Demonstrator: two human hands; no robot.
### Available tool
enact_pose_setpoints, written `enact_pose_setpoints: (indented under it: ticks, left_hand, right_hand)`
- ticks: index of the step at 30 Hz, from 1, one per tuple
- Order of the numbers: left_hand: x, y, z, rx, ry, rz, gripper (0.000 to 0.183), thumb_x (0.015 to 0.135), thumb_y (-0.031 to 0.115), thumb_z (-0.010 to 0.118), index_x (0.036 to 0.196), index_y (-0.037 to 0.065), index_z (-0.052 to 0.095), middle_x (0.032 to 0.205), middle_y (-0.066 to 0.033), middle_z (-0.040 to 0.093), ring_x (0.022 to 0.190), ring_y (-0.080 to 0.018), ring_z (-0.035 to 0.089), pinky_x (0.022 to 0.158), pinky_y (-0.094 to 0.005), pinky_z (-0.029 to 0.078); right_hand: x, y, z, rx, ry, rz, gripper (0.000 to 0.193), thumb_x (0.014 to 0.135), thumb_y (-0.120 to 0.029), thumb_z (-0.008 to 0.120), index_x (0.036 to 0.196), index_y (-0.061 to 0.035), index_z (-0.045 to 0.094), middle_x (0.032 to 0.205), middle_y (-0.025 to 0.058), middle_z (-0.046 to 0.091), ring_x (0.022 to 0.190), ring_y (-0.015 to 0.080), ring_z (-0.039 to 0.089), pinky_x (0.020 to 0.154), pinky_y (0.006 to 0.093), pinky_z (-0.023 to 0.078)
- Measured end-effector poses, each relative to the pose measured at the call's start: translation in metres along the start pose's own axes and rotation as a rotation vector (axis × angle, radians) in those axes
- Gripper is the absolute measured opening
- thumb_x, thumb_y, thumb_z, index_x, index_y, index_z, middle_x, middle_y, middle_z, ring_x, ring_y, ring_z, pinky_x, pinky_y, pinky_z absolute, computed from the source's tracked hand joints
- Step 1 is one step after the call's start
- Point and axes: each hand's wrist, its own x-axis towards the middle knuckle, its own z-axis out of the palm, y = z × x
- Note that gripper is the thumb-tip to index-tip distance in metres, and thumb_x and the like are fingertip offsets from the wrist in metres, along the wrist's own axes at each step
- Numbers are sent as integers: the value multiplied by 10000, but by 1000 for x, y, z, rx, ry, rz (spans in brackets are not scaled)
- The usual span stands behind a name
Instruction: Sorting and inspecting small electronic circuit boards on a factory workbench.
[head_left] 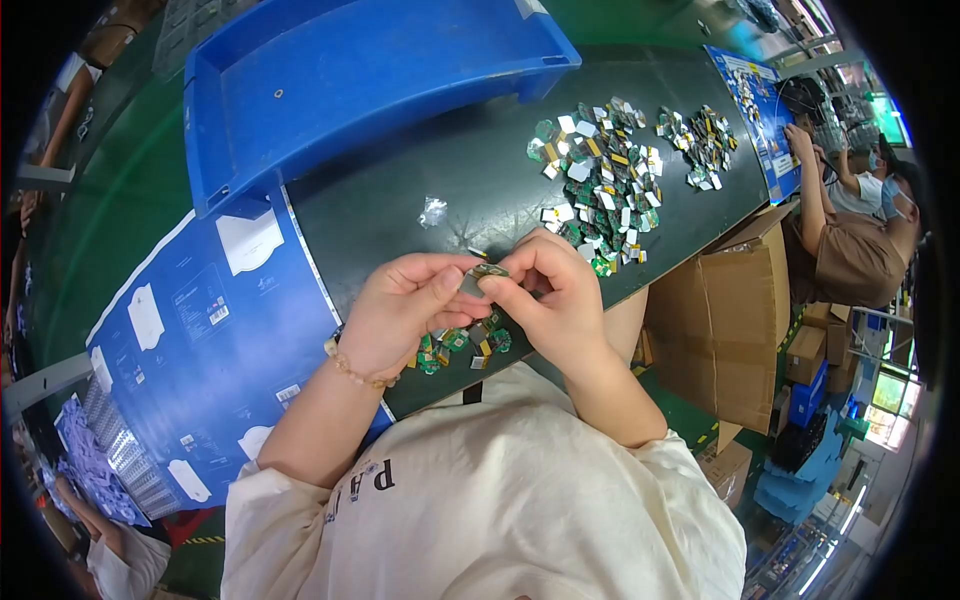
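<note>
Between my two hands, over the dark green table, is a small circuit board (487, 271). My left hand (425, 295), a beaded bracelet at its wrist, pinches the board's left side between thumb and fingers. Thumb and forefinger of my right hand (550, 295) grip its right side. Just below the hands lies a small pile of green boards (457, 340), partly covered by my left hand. A much larger pile of boards (605, 190), many with white or yellow-brown pieces on them, spreads to the right of my hands.
A big blue plastic bin (370, 75) stands at the far left. Blue printed sheeting (225, 330) covers the table's left part. A crumpled clear scrap (432, 212) lies mid-table. Another board pile (700, 140) sits far right, near a co-worker (850, 230). An open cardboard box (712, 320) stands beside the table's right edge.
</note>
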Motion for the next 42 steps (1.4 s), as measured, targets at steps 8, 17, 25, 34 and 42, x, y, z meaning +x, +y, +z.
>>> enact_pose_setpoints:
  ticks: [8,17,25,34,42]
  left_hand:
    - [0,-2,3,-28,38,5,288,976,205,542,1185,12,590,984,-104,685,870,-179,692,733,-247,560]
    - [1,-5,4,-61,102,21,225,977,185,540,1116,17,594,952,-106,684,861,-189,692,727,-260,562]
    - [-3,1,13,170,181,36,281,1002,238,481,1088,-1,600,953,-119,689,858,-198,694,749,-275,564]
    - [-8,-3,10,305,62,293,237,965,88,538,1136,-53,621,1023,-111,683,932,-153,667,815,-251,535]
    - [-7,-9,13,300,142,327,107,914,-27,567,1007,-44,618,958,-97,684,868,-161,680,774,-263,554]
  right_hand:
    - [1,1,5,-21,40,-20,158,763,-14,751,772,-20,593,770,-11,506,630,36,441,535,177,346]
    - [1,7,9,-32,77,-58,171,763,-5,752,773,-13,582,772,0,505,641,51,461,547,187,373]
    - [2,8,6,-98,67,-67,181,755,-19,762,771,-11,581,767,6,510,641,61,473,550,195,382]
    - [8,3,-1,-243,41,-149,198,728,-42,774,749,-14,580,710,34,533,628,120,517,550,237,419]
    - [12,3,5,103,87,52,263,755,-30,757,923,-49,555,824,0,568,655,83,517,557,215,410]
